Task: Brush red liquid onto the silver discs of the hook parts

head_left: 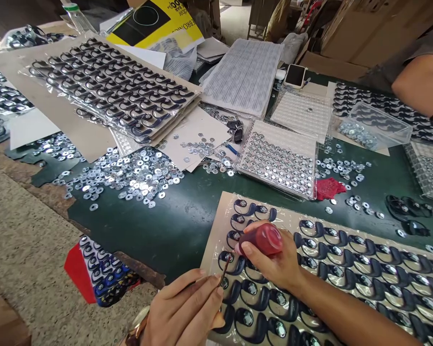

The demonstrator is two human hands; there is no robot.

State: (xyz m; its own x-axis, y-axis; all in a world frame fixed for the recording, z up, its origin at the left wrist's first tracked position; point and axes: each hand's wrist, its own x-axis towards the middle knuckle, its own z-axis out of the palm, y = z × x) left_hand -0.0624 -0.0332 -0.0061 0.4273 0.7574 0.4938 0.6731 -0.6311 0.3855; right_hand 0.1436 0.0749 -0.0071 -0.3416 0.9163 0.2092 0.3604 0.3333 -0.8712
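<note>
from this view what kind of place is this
Likely a small assembly workshop doing piecework by hand. Loose metal washers lie heaped on the green table, sheets of identical dark hook parts are stacked around, and cardboard boxes stand behind.

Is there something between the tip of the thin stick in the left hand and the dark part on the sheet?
Nothing visible stands between them. The left hand holds the thin stick, and its tip already meets a dark hook-shaped part at the sheet's left edge. The right hand, holding a red bottle, is beside it, not across it.
</note>
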